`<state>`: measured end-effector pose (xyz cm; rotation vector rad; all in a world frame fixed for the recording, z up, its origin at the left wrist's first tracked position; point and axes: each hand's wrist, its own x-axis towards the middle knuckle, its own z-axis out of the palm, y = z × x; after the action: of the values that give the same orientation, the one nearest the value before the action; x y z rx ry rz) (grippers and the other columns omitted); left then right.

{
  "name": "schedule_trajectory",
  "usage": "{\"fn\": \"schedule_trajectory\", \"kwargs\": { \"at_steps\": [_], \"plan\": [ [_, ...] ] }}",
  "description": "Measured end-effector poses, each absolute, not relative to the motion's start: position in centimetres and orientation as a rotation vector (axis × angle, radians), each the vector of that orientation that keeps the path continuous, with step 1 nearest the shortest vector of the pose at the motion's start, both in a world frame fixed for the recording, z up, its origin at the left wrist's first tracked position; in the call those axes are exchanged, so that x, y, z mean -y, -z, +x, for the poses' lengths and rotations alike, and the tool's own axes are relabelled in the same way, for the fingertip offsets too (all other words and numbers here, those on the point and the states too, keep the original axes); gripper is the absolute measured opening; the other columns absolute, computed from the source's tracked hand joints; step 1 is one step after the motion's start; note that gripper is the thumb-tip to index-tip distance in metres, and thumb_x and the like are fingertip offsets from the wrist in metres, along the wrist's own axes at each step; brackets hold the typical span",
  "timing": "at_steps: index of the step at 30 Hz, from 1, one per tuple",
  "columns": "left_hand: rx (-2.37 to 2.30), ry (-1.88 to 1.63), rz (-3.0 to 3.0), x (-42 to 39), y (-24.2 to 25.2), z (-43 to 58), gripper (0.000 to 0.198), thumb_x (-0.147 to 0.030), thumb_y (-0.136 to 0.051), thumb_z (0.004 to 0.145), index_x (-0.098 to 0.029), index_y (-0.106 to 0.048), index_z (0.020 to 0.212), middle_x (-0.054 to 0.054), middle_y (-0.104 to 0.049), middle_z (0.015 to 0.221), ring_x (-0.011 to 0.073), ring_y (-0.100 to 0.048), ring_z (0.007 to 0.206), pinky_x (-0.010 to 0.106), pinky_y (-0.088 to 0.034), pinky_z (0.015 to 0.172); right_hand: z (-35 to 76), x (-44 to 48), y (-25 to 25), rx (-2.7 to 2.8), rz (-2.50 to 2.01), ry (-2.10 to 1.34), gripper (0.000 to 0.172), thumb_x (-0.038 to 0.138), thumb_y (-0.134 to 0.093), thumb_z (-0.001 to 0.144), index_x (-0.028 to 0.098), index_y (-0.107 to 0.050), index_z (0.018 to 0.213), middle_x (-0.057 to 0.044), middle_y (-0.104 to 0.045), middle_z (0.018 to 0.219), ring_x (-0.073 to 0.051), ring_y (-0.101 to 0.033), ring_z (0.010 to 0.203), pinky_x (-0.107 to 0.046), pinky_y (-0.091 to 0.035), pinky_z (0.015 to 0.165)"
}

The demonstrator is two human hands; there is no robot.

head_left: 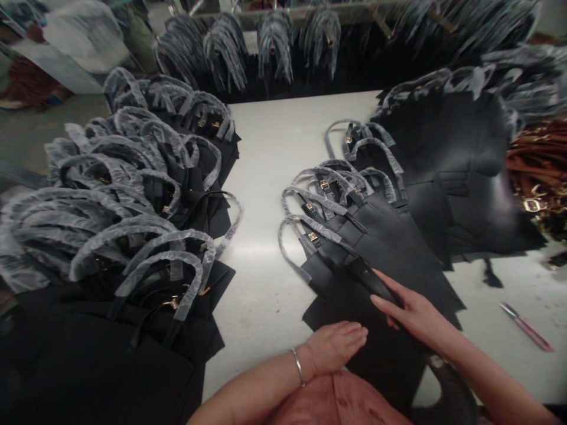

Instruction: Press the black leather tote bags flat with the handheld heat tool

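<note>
A fanned stack of black leather bag panels with plastic-wrapped handles lies in the middle of the white table. My right hand rests on the nearest panel, fingers stretched out and flat along a black strap piece. My left hand, with a silver bracelet at the wrist, lies flat on the lower edge of the same panel, fingers together and extended. Neither hand grips anything.
A big pile of black bags with wrapped handles fills the left side. More black panels lie at the right, brown straps with gold buckles beyond them. A pink pen-like tool lies at right. Wrapped handles hang at the back.
</note>
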<state>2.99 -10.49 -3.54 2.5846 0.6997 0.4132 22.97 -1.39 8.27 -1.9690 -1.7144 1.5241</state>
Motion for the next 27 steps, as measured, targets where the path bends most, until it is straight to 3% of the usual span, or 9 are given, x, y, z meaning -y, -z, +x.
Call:
{"fn": "schedule_trajectory", "kwargs": {
  "at_steps": [3, 8, 11, 14, 20, 27],
  "plan": [
    [-0.688, -0.433, 2.598, 10.7, 4.1, 2.8, 0.036, -0.015, -0.041, 0.096, -0.010, -0.050, 0.130, 0.008, -0.053, 0.138, 0.0180, -0.040, 0.133, 0.033, -0.035, 0.111, 24.1, 3.6, -9.0, 1.760, -1.967, -1.698, 0.074, 0.048, -0.056, 0.082, 0.018, -0.037, 0.147, 0.005, -0.060, 0.057, -0.015, -0.057, 0.047, -0.024, -0.047, 0.046],
    [-0.486, -0.543, 2.620, 10.7, 4.9, 3.0, 0.027, -0.016, -0.040, 0.096, -0.010, -0.065, 0.103, 0.007, -0.067, 0.114, 0.0157, -0.056, 0.114, 0.027, -0.041, 0.105, 23.1, 6.6, -9.4, 1.816, -1.918, -1.840, 0.069, 0.042, -0.054, 0.082, 0.018, -0.039, 0.146, -0.002, -0.073, 0.085, -0.017, -0.063, 0.052, -0.025, -0.051, 0.046],
    [-0.448, -0.516, 2.568, 10.5, 4.6, 3.0, 0.027, -0.016, -0.040, 0.096, -0.011, -0.066, 0.098, 0.006, -0.068, 0.110, 0.0150, -0.057, 0.112, 0.025, -0.040, 0.105, 21.7, 6.8, -9.0, 1.945, -1.827, -1.772, 0.064, 0.040, -0.057, 0.081, 0.020, -0.047, 0.141, -0.004, -0.073, 0.108, -0.024, -0.072, 0.078, -0.030, -0.058, 0.064],
    [-0.498, -0.433, 2.502, 10.5, 4.2, 3.0, 0.026, -0.017, -0.041, 0.096, -0.012, -0.066, 0.096, 0.005, -0.070, 0.103, 0.0151, -0.061, 0.104, 0.026, -0.045, 0.098, 20.0, 6.5, -8.1, 2.086, -1.755, -1.637, 0.062, 0.041, -0.058, 0.082, 0.019, -0.050, 0.139, -0.006, -0.067, 0.123, -0.028, -0.066, 0.105, -0.036, -0.052, 0.091],
    [-0.538, -0.335, 2.508, 10.6, 3.9, 3.2, 0.026, -0.017, -0.043, 0.094, -0.012, -0.067, 0.089, 0.007, -0.071, 0.096, 0.0176, -0.064, 0.096, 0.027, -0.050, 0.086, 18.0, 5.4, -7.2, 2.312, -1.737, -1.547, 0.068, 0.042, -0.053, 0.085, 0.012, -0.039, 0.145, -0.013, -0.069, 0.117, -0.030, -0.064, 0.109, -0.040, -0.051, 0.093],
    [-0.542, -0.409, 2.581, 11.1, 4.1, 3.0, 0.020, -0.017, -0.048, 0.092, -0.013, -0.066, 0.100, 0.005, -0.068, 0.110, 0.0164, -0.060, 0.105, 0.025, -0.046, 0.093, 19.5, 5.8, -8.3, 2.249, -1.804, -1.629, 0.060, 0.040, -0.055, 0.085, 0.021, -0.047, 0.142, -0.002, -0.077, 0.089, -0.027, -0.073, 0.084, -0.036, -0.055, 0.083]
  ]
}}
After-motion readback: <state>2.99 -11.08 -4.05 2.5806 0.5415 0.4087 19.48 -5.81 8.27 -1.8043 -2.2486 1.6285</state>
